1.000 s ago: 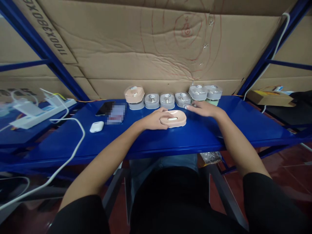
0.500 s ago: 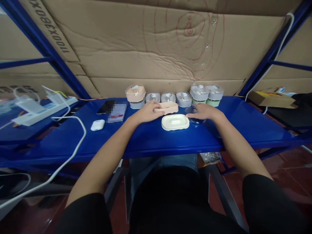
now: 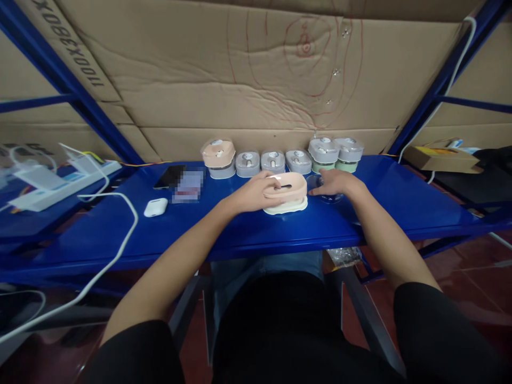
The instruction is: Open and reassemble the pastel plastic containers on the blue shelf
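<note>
My left hand (image 3: 260, 191) is closed around the left end of a pink oval box shell (image 3: 298, 186) with a dark slot in its top. The shell is directly over a cream oval base (image 3: 294, 206), covering most of it; I cannot tell whether the two are seated together. To the right, my right hand (image 3: 338, 183) grips a clear plastic lid (image 3: 331, 199) low at the tabletop, thumb apart from the fingers. Part of the lid is hidden beneath the hand.
Behind my hands, a row of grey boxes (image 3: 248, 164) with clear lids runs along the cardboard wall. A pink box (image 3: 218, 154) is stacked at its left end, grey-over-green stacks (image 3: 323, 151) at its right. A white earbud case (image 3: 156, 207) and phones (image 3: 170, 177) lie left.
My left hand has brought the pink shell right and toward me, over the cream base that was uncovered before. My right hand stays at the clear lid. The view has shifted slightly.
</note>
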`<action>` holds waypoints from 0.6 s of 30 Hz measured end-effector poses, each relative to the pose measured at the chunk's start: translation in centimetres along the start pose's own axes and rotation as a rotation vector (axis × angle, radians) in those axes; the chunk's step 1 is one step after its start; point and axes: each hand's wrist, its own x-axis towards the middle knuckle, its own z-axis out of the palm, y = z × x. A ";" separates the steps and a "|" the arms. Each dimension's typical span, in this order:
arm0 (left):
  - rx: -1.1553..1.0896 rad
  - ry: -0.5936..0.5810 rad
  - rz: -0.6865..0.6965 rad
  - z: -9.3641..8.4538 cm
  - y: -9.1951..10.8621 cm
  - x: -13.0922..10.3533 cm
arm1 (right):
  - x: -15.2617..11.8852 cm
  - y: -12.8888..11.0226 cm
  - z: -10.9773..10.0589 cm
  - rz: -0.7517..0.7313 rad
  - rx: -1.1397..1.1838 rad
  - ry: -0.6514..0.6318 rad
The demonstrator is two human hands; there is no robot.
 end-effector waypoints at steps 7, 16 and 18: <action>-0.024 -0.109 0.014 1.3 1.7 -0.1 | -1.4 -1.5 -1.9 -0.032 0.154 0.208; -0.257 -0.013 -0.025 3.8 -0.9 0.3 | -2.9 -5.9 -1.3 -0.599 0.480 0.174; -0.364 0.022 -0.059 4.5 -1.6 0.6 | -3.0 -6.4 -1.2 -0.620 0.462 0.161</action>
